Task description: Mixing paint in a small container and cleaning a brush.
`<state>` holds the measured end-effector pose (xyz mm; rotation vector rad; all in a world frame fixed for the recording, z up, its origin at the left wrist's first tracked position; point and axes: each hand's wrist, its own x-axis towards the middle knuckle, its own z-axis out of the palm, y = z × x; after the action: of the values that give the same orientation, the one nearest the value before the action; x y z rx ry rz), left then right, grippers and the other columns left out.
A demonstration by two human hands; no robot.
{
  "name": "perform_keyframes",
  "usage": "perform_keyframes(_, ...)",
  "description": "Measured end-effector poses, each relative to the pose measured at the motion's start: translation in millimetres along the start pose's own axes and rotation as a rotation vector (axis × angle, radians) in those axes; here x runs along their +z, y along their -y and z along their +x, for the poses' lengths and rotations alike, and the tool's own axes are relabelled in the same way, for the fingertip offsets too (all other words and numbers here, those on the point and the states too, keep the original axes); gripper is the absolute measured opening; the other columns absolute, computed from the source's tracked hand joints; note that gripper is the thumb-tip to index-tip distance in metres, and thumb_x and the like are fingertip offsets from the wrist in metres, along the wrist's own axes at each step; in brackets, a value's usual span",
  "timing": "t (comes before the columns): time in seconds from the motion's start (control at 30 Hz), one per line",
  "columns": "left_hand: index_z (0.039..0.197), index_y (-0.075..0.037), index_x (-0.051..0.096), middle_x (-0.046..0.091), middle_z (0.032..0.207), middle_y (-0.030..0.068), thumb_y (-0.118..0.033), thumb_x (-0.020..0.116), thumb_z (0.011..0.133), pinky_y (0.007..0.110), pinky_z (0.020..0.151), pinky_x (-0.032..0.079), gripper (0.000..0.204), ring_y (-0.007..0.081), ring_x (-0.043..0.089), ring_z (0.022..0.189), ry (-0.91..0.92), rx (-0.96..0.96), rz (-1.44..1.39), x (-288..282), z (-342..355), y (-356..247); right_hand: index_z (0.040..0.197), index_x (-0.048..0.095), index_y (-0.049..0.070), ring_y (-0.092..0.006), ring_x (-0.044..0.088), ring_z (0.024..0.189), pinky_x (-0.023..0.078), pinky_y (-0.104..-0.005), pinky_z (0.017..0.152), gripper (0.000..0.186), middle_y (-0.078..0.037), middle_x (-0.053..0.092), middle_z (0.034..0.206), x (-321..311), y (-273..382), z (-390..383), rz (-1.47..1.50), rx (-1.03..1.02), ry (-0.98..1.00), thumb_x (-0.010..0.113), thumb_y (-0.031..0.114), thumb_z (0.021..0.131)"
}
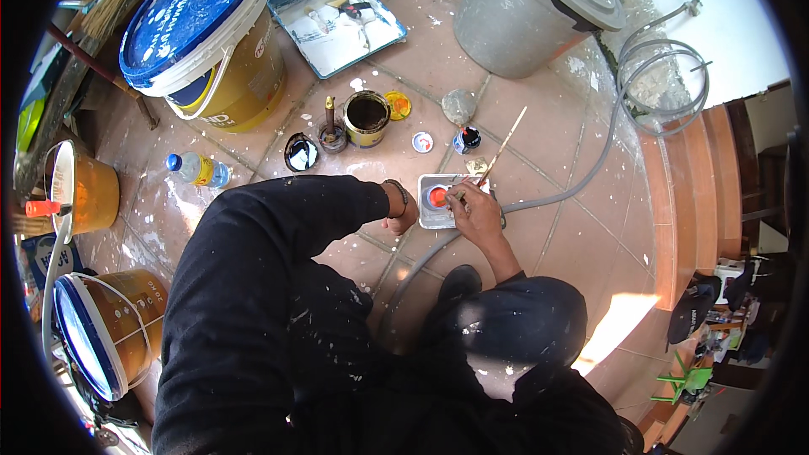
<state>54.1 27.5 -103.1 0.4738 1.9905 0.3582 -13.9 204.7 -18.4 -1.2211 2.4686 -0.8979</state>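
Note:
My right hand (478,214) is closed around a thin, light-handled brush (506,141), its handle slanting up to the right. The fingertips are at a small round pot of orange-red paint (436,195) in a whitish rectangular tray (437,223); they hide the brush's lower end. Left of the tray hangs my left hand (403,215), with a dark band at the wrist. Its fingers point downward and are partly hidden, and nothing shows in them. Beyond the tray are a small blue-labelled pot (466,140) and an open can of dark paint (368,114).
A grey hose (552,198) crosses the tiled floor beside the tray. Beyond stand a large blue-lidded bucket (244,76), a blue-rimmed paint tray (337,63) and a grey bin (514,29). A bottle (202,170) lies left; orange steps (687,211) are right.

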Motion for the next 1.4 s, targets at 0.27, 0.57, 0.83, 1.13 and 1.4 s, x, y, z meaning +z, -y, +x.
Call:
perform_keyframes(0.27,0.103,-0.005,0.076,0.075,0.099,0.0172,-0.015,0.074,0.070,0.048,0.082,0.054,0.034,0.0341,0.071,0.094,0.041,-0.047,0.010,-5.2,-5.4,-5.3,0.096,0.071,0.007,-0.0311,0.068,0.077,0.053,-0.0381,0.066,0.010,-0.011,0.070,0.091,-0.7,3.6,1.1,0.006,-0.118,-0.097,0.068,0.015,0.090)
perform_keyframes(0.57,0.095,-0.008,0.081,0.076,0.100,0.0143,-0.021,0.073,0.075,0.047,0.085,0.054,0.025,0.0322,0.071,0.096,0.051,-0.023,0.065,-4.6,-5.5,-5.7,0.094,0.071,0.006,-0.0317,0.068,0.082,0.053,-0.0402,0.071,0.008,-0.011,0.070,0.090,-1.7,7.5,2.2,0.049,-0.105,-0.065,0.069,0.012,0.089)
perform_keyframes(0.83,0.097,-0.009,0.081,0.076,0.101,0.0140,-0.021,0.071,0.078,0.046,0.087,0.053,0.025,0.0310,0.070,0.098,0.060,-0.055,0.069,-5.9,-8.1,-6.8,0.095,0.071,0.006,-0.0318,0.068,0.083,0.054,-0.0392,0.073,0.009,-0.012,0.070,0.091,-3.5,7.5,2.6,0.052,-0.119,0.002,0.069,0.013,0.089)
perform_keyframes(1.13,0.096,-0.009,0.081,0.076,0.102,0.0144,-0.021,0.070,0.079,0.047,0.086,0.053,0.024,0.0312,0.071,0.097,0.045,-0.059,0.065,-4.9,-9.7,-6.0,0.094,0.070,0.005,-0.0313,0.068,0.082,0.053,-0.0388,0.070,0.007,-0.012,0.070,0.091,-4.4,7.6,2.7,0.071,-0.177,-0.067,0.068,0.011,0.090)
perform_keyframes(1.4,0.095,-0.009,0.081,0.076,0.101,0.0143,-0.022,0.069,0.080,0.047,0.086,0.053,0.024,0.0306,0.071,0.097,0.062,-0.068,0.062,-6.6,-14.6,-7.5,0.095,0.069,0.005,-0.0305,0.068,0.079,0.053,-0.0377,0.068,0.008,-0.011,0.069,0.092,-3.0,4.9,0.7,0.044,-0.173,-0.103,0.067,0.012,0.091)
